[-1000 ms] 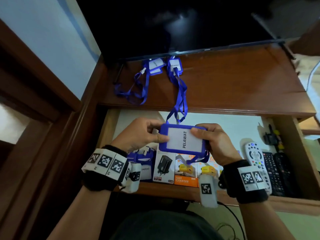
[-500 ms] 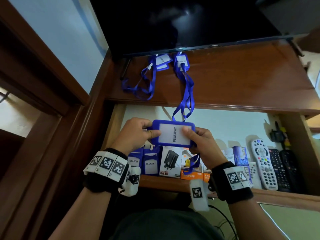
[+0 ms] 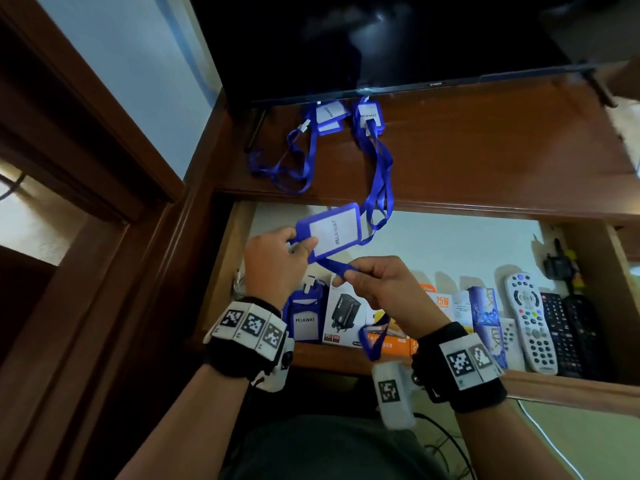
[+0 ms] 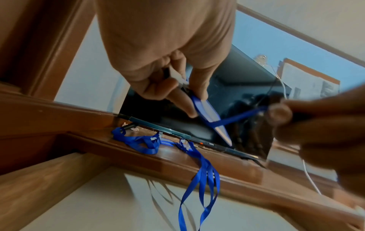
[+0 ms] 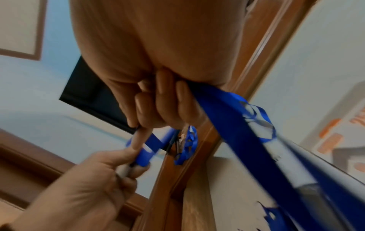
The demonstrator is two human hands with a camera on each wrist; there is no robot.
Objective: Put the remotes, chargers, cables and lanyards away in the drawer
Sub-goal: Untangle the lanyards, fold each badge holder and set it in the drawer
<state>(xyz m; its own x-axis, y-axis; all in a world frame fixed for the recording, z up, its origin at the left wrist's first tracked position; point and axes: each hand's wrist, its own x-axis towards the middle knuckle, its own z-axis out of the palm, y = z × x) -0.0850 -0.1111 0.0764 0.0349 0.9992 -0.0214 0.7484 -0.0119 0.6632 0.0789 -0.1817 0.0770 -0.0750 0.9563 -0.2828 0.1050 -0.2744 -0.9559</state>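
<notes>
My left hand [image 3: 294, 249] pinches the left end of a blue badge holder [image 3: 332, 232] marked PELAWAT, held tilted above the open drawer [image 3: 450, 244]. My right hand [image 3: 349, 277] pinches its blue strap [image 3: 332, 265] just below the badge; a loop of the strap hangs under that wrist. In the left wrist view the fingers [image 4: 183, 107] grip the badge [image 4: 209, 114] edge-on. Two more lanyards [image 3: 301, 150] with badges lie on the wooden shelf [image 3: 485, 150], one strap [image 3: 382, 178] trailing over its edge.
In the drawer's front row stand another badge [image 3: 304, 315], charger boxes [image 3: 346, 313], a white remote [image 3: 530, 320] and black remotes [image 3: 568, 330]. A TV screen [image 3: 381, 39] stands at the back of the shelf. A door frame [image 3: 86, 168] rises on the left.
The right hand has let go of the badge's right end and now pinches the strap below it. The left hand has raised and tilted the badge.
</notes>
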